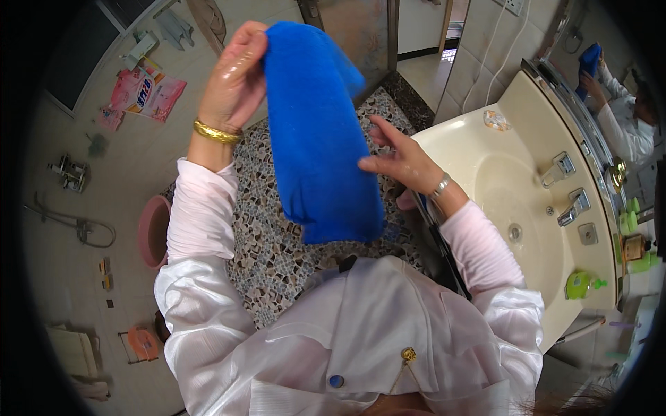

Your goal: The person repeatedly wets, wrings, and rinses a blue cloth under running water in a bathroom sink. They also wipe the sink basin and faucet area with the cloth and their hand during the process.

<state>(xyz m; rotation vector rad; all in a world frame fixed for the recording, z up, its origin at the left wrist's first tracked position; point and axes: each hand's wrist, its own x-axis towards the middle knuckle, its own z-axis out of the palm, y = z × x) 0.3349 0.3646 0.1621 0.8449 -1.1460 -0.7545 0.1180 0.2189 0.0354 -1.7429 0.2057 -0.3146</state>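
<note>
A damp-looking blue cloth (320,135) hangs in front of me, folded over lengthwise. My left hand (239,78), wet and wearing a gold bangle, pinches its upper left corner between thumb and fingers. To the right of the cloth is my right hand (400,153), with a silver-coloured band at the wrist. Its fingers are spread and its thumb tip lies at the cloth's right edge; whether it touches the cloth I cannot tell.
On the right is a cream washbasin (489,187) with metal taps (574,207), a bar in a clear wrapper (496,120) and a green pump bottle (577,285). A pink basin (155,232) stands on the left. Pebble-patterned flooring (255,208) lies below.
</note>
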